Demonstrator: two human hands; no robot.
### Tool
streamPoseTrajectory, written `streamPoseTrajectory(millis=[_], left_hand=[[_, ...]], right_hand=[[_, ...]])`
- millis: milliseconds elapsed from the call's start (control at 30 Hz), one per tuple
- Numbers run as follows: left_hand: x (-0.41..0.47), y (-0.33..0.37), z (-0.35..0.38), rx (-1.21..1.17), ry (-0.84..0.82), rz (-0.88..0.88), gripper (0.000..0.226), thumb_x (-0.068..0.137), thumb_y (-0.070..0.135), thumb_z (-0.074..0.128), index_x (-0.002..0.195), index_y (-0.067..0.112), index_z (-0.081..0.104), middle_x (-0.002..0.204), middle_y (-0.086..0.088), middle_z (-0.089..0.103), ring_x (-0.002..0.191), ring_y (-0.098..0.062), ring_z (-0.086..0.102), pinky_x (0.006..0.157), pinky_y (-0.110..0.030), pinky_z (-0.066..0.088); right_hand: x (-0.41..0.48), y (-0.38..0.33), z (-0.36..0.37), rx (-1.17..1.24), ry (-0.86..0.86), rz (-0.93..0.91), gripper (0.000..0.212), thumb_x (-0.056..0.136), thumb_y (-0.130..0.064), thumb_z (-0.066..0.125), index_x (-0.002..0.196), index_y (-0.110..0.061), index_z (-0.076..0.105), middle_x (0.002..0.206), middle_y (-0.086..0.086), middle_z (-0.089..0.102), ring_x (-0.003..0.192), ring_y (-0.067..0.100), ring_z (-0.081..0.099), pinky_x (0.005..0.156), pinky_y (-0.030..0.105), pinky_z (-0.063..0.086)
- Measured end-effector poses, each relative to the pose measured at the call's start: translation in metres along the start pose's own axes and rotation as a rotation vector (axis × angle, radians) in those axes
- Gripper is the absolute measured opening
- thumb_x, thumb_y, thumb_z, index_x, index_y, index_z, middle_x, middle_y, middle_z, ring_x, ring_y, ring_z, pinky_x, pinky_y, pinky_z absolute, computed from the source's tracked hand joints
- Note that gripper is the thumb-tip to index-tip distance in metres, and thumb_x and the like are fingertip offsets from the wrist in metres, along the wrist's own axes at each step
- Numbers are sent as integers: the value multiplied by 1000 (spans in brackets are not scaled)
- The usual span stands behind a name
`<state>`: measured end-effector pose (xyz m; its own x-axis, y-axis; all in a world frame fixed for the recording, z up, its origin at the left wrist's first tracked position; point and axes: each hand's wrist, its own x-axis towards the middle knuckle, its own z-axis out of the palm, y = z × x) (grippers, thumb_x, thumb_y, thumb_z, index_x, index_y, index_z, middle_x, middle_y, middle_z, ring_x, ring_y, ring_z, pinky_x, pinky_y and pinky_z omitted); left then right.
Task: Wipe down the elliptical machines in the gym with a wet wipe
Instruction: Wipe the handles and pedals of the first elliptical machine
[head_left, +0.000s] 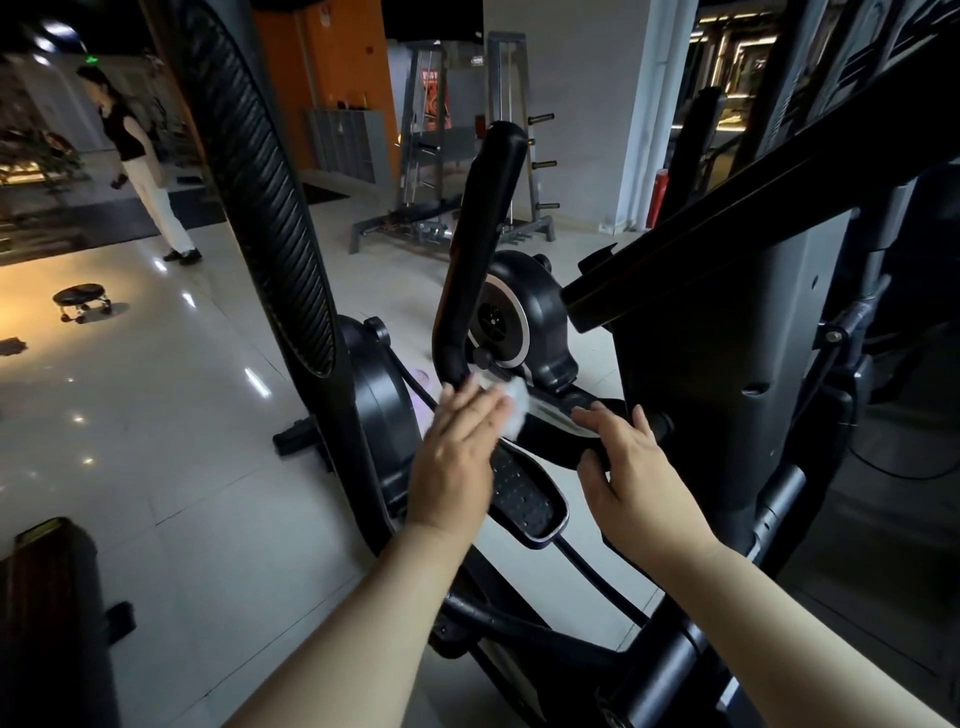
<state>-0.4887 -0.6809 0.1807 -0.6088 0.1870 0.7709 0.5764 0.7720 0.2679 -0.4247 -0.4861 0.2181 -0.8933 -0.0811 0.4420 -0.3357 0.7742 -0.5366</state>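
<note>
L hand (457, 457): fingers straight, flat, pressing wet wipe (514, 410) onto lower bend of handle arm (483, 234) | R hand (631, 467): fingers over, thumb under black bar (558, 444), gripping it | pedal (524, 499): below, btwn hands | elliptical machine (524, 312): flywheel housing just behind wipe | bkgd, far left: stool (83, 301), person (137, 150) standing

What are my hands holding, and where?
The left hand presses the wet wipe flat on the handlebar base; the right hand grips the pedal arm.
</note>
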Motion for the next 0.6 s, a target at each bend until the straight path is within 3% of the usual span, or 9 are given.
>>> streamPoseTrajectory(millis=[133,200,300,400,500,600], left_hand=[[2,2,1,60,46,-60,70,80,-25,54,143,5,53,150,-7,51,147,-27,38,129,-36,11],[-11,22,6,-40,10,-56,77,80,-27,54,148,10,47,158,-2,42,152,-22,31,127,-34,20],[-22,29,5,-132,-15,34,62,89,-15,42,146,8,52,157,-1,44,151,-18,34,124,-38,29],[-3,6,-1,-73,75,21,50,92,-6,41,138,5,60,149,-4,53,147,-24,39,127,-42,21],[8,-5,1,-38,182,-103,45,94,-7,47,136,2,60,148,-3,49,144,-27,41,127,-33,17],[-15,14,10,-141,115,-136,66,86,-24,56,144,7,54,156,-3,43,150,-22,34,124,-25,23]], right_hand=[[4,-4,2,-42,2,6,50,93,-25,31,132,-6,56,125,6,68,140,15,46,128,41,11],[7,-5,5,-61,0,-10,55,91,-31,27,130,-7,58,121,6,69,132,15,53,127,42,13],[11,-11,6,-86,17,-51,45,93,-25,35,124,-6,62,113,5,72,117,15,60,123,41,26],[16,-19,7,-65,58,-82,28,94,-9,52,120,-4,65,104,6,72,106,14,56,102,42,48],[20,-25,11,-56,37,-86,24,94,-5,58,118,-8,64,96,4,72,94,25,65,85,40,52],[23,-25,15,-112,35,-110,23,93,-6,61,115,-10,63,90,3,72,87,28,68,79,39,53]])
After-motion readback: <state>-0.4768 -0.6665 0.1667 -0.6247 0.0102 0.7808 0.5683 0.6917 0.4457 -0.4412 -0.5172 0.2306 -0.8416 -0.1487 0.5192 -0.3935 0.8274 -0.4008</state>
